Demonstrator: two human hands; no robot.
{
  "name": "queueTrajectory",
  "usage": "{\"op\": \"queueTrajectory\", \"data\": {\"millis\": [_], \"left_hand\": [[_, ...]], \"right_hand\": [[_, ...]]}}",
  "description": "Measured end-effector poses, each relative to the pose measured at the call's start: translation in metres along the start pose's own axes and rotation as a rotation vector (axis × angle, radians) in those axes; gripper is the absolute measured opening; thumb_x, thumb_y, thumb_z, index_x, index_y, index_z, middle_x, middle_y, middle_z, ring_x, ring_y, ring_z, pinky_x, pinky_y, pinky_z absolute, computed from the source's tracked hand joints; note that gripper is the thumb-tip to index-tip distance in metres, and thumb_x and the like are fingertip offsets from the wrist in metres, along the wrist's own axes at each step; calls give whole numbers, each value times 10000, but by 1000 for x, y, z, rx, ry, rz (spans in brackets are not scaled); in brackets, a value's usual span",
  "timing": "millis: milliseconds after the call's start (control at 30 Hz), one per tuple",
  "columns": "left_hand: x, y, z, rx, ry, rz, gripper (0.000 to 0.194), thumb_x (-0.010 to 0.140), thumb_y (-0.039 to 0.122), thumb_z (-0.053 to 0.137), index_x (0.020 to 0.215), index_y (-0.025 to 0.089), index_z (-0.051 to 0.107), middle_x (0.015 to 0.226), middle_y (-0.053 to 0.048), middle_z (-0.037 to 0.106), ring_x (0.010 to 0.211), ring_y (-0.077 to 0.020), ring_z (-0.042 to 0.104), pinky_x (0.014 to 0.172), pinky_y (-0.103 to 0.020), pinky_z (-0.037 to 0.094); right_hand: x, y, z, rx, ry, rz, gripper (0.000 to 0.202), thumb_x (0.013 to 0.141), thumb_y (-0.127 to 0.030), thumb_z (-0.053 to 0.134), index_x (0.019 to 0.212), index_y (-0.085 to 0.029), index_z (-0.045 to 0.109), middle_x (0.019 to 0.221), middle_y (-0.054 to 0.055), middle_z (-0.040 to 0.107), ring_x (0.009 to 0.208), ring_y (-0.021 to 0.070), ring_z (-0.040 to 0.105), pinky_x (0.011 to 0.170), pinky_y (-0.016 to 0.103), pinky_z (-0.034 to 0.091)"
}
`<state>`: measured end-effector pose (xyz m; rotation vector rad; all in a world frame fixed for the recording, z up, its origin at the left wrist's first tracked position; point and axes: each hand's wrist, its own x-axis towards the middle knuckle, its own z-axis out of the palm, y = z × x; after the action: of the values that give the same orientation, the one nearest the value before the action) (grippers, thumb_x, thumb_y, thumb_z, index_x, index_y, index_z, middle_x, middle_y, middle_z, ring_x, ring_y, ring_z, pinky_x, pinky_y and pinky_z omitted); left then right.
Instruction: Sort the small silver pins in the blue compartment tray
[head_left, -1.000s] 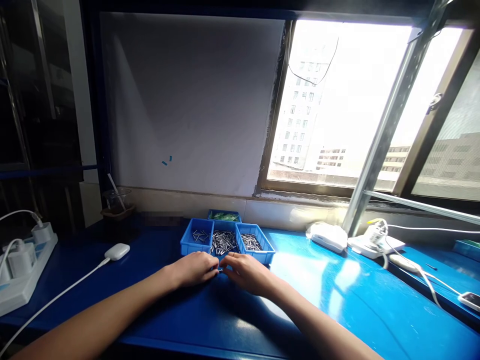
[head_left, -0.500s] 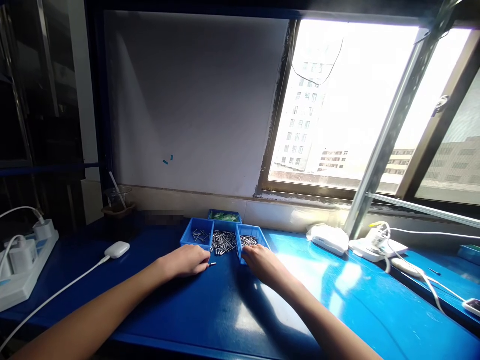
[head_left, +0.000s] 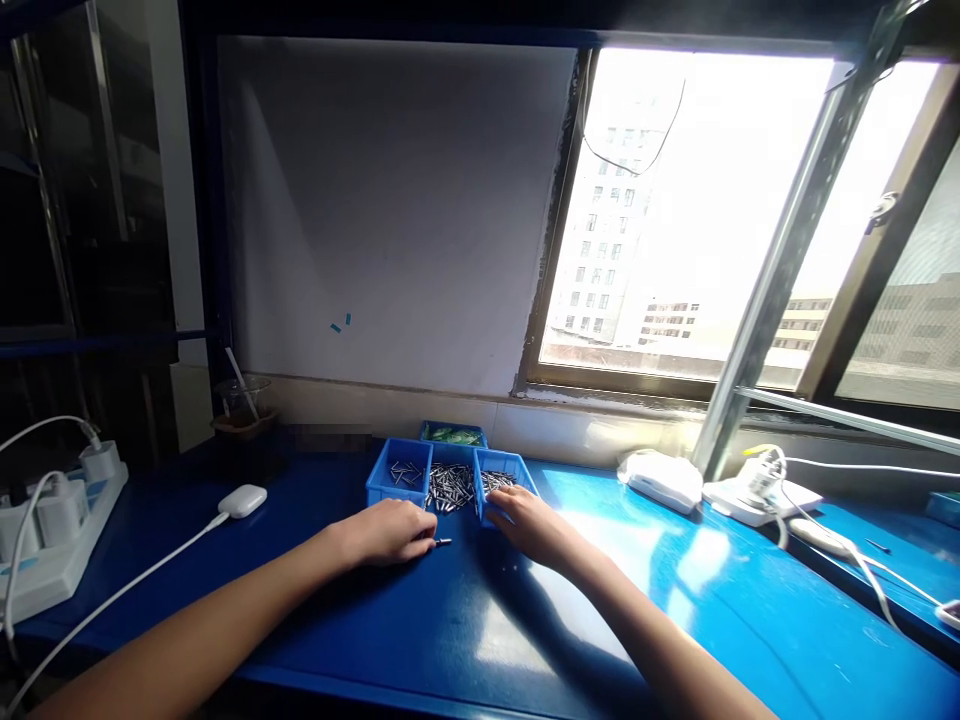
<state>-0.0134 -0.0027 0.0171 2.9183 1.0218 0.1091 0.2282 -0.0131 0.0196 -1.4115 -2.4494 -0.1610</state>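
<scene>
My left hand (head_left: pixel 399 531) is closed, its thumb and fingers pinching a small metal pin (head_left: pixel 443 542) that sticks out to the right, just above the table. It is in front of the left blue bin (head_left: pixel 397 493), which holds some loose pins. My right hand (head_left: pixel 525 517) reaches over the front of the right blue bin (head_left: pixel 529 485), its fingers apart and touching or close to the metal pins (head_left: pixel 496 480) inside; the fingertips are partly hidden. Between the bins lies a heap of similar metal pins (head_left: pixel 451 487).
Behind the heap stands a blue tray (head_left: pixel 453 426) with green packets. A white earbud case (head_left: pixel 243 501) on a cable lies left, near a power strip (head_left: pixel 71 545). At the right are a white bagged item (head_left: pixel 660 482) and another power strip (head_left: pixel 720 497). A cup with a straw (head_left: pixel 244 400) stands back left.
My left hand has moved slightly right and toward me, still gripping the pin. My right hand's fingers have spread from a tighter pinch at the right bin. The view has shifted slightly.
</scene>
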Motion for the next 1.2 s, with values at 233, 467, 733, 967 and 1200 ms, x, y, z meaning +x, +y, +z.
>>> {"op": "queueTrajectory", "data": {"millis": [233,467,733,967,1200], "left_hand": [[3,8,11,18,107,50,115,945,227,408,946,189,516,935,-40,644,809,-205,621,622,-266,410],[4,4,11,32,134,53,134,955,235,378,980,190,501,935,-41,631,794,-197,622,616,-261,410],[3,8,13,28,155,42,175,936,292,427,859,189,546,852,-32,651,761,-202,623,622,-256,404],[3,9,13,13,177,51,138,891,280,480,837,185,565,840,-30,643,741,-194,609,600,-251,382],[4,8,15,16,193,57,119,857,278,511,807,186,568,794,-14,638,705,-184,603,555,-252,346]], "right_hand": [[-5,-31,-8,189,44,-81,212,921,-294,495,1040,-219,653,934,43,672,847,177,612,764,269,467],[-6,-33,2,160,-175,-101,292,943,-186,379,942,-192,671,847,46,694,777,183,635,686,251,436],[-4,-36,6,148,-119,-142,232,923,-183,435,792,-169,626,723,30,652,651,154,588,579,237,372],[-5,-35,10,239,-47,-217,201,906,-174,455,797,-167,623,707,20,645,626,131,569,574,223,356],[-5,-37,8,248,-47,-212,185,870,-163,478,741,-166,611,644,2,605,566,108,508,543,213,334]]}}
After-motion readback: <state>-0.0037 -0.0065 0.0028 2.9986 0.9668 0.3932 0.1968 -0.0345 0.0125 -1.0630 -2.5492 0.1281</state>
